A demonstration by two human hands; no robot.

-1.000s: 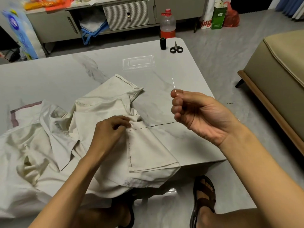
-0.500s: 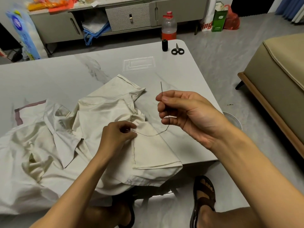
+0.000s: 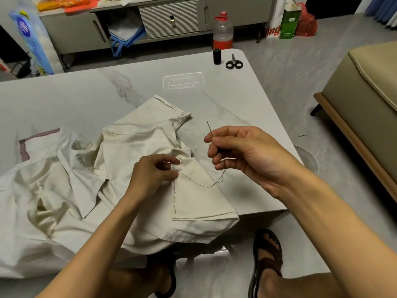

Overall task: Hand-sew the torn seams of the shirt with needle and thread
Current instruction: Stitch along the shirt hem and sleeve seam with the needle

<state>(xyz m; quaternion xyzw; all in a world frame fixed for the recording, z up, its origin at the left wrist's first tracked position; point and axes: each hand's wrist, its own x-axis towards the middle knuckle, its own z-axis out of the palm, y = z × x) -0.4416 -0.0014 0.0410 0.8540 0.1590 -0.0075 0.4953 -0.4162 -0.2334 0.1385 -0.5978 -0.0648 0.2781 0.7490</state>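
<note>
A cream shirt (image 3: 133,151) lies crumpled on the marble table (image 3: 64,97), with a line of dark stitches (image 3: 175,196) running down a folded sleeve. My left hand (image 3: 154,173) pinches the fabric at the top end of that stitch line. My right hand (image 3: 240,151) hovers to the right above the table and pinches the needle (image 3: 209,128), whose tip points up and away. Dark thread (image 3: 202,183) sags in a slack loop from the seam to my right hand.
A black thread spool (image 3: 217,56) and small scissors (image 3: 234,62) sit at the table's far right corner, with a plastic bottle (image 3: 223,31) behind them. A beige sofa (image 3: 365,100) stands to the right. A cabinet (image 3: 167,18) lines the far wall. My sandalled feet (image 3: 267,254) are below the table edge.
My right hand has come back left toward the seam, so the thread that was pulled taut now hangs slack. The left hand has kept its pinch on the fabric.
</note>
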